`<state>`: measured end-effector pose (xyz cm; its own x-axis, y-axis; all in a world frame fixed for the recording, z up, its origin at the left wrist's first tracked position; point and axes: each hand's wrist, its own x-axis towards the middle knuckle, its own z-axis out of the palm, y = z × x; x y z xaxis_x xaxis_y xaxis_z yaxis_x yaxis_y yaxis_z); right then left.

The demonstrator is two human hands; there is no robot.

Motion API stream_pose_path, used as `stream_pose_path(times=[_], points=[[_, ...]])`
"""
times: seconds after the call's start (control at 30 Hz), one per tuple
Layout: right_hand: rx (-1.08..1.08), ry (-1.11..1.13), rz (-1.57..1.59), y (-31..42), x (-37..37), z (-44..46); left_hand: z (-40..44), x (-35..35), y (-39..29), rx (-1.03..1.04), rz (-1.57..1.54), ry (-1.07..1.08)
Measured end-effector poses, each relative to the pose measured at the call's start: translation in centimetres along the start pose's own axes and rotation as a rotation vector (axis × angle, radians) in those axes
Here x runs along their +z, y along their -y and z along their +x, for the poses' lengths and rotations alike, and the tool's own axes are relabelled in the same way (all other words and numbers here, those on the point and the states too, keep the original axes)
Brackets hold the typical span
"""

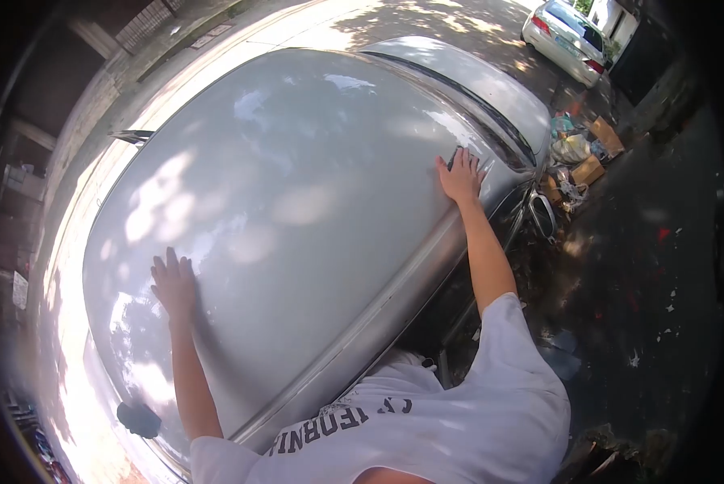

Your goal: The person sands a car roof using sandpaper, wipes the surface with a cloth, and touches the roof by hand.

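A silver car roof (297, 210) fills the middle of the view. On its left part my left hand (174, 284) lies flat, fingers spread, holding nothing. My right hand (462, 176) rests near the roof's right edge over a small dark object (454, 159), which shows between thumb and forefinger; most of it is hidden under the palm. A dark, rounded item (138, 420) sits at the lower left of the roof, apart from my left hand.
The windshield (459, 93) and a side mirror (542, 216) are at the right end of the car. Beyond lie a trash heap (575, 161) and another parked car (567, 36). A wall and sunlit pavement run along the left.
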<state>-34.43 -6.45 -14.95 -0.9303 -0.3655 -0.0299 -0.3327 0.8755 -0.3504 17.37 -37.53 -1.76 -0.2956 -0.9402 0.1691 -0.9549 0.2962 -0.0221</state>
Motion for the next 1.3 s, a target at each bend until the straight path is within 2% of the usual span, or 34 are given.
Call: stream_pose_path(times=[0.03,0.1,0.17,0.23,0.27,0.33,0.4,0.47,0.5,0.57,0.63,0.7,0.77,0.83,0.87,0.9,0.93,1.0,1.07,1.13,1.17,1.2,1.23,1.27,1.3], points=[[0.155,0.009,-0.007,-0.1,0.2,2.6,0.2,0.2,1.9,-0.072,0.028,-0.035],[0.188,0.013,0.055,5.7,0.4,3.2,1.1,1.4,3.4,-0.191,0.085,-0.024],[-0.24,-0.015,0.028,13.0,2.7,-0.9,1.9,1.5,3.4,-0.236,0.137,0.013],[-0.712,0.107,0.114,17.9,2.2,-6.6,1.0,0.2,2.7,-0.186,0.121,0.064],[-0.717,0.108,0.139,18.7,1.9,-5.0,0.9,-0.1,2.8,-0.191,0.141,0.048],[-0.693,0.125,0.112,16.9,1.9,0.9,0.0,0.1,3.0,-0.184,0.042,0.067],[-0.38,0.029,0.045,12.7,4.1,12.7,0.0,0.0,2.5,-0.215,0.037,0.074],[-0.059,0.126,0.103,10.1,4.1,20.5,0.5,-0.5,2.0,-0.286,0.027,0.068],[-0.092,0.129,0.123,13.8,4.4,22.1,0.6,-0.5,1.6,-0.292,0.021,0.054],[-0.015,0.128,0.046,21.0,5.7,22.7,0.5,-0.8,1.8,-0.315,0.035,0.039],[-0.343,0.09,0.098,33.3,7.9,17.1,0.5,-0.8,1.8,-0.291,0.031,0.043],[-0.695,0.117,0.142,44.4,9.0,5.2,0.4,-0.5,2.2,-0.288,0.038,0.04],[-1.014,0.251,0.163,50.6,8.0,-8.5,0.5,-0.9,1.9,-0.282,0.019,0.027],[-1.223,0.379,0.244,52.1,7.0,-19.7,0.3,-0.5,2.8,-0.244,0.001,0.019],[-1.314,0.427,0.224,51.7,6.1,-21.9,0.2,-0.9,3.3,-0.201,-0.007,0.021],[-1.312,0.44,0.266,51.0,6.7,-21.4,-0.3,-1.4,4.2,-0.131,-0.03,0.042],[-1.318,0.449,0.304,50.4,6.7,-18.6,-1.0,-2.6,4.5,-0.145,0.006,0.07],[-1.067,0.205,0.158,47.3,7.6,-8.3,-3.4,-2.6,10.6,-0.222,0.029,0.042],[-0.823,0.095,0.147,41.1,8.1,3.0,-7.9,-2.4,19.9,-0.284,0.147,0.061],[-0.535,0.094,-0.002,31.3,6.5,11.5,-11.8,-2.8,24.7,-0.591,0.048,-0.065],[-0.412,0.082,-0.069,25.6,6.0,14.2,-13.7,-2.4,26.8,-0.567,0.029,-0.181],[-0.304,0.093,-0.117,19.6,5.7,16.2,-16.1,0.4,33.3,-0.071,0.417,-0.297],[-0.193,0.12,-0.079,14.0,5.0,16.7,-17.0,0.8,34.5,-0.185,0.374,-0.133],[-0.125,0.11,-0.115,9.2,4.6,15.9,-16.1,-1.2,30.1,-0.371,0.336,-0.076],[-0.083,0.108,-0.129,5.5,3.8,14.2,-14.9,-3.3,24.1,-0.463,0.184,-0.301]])
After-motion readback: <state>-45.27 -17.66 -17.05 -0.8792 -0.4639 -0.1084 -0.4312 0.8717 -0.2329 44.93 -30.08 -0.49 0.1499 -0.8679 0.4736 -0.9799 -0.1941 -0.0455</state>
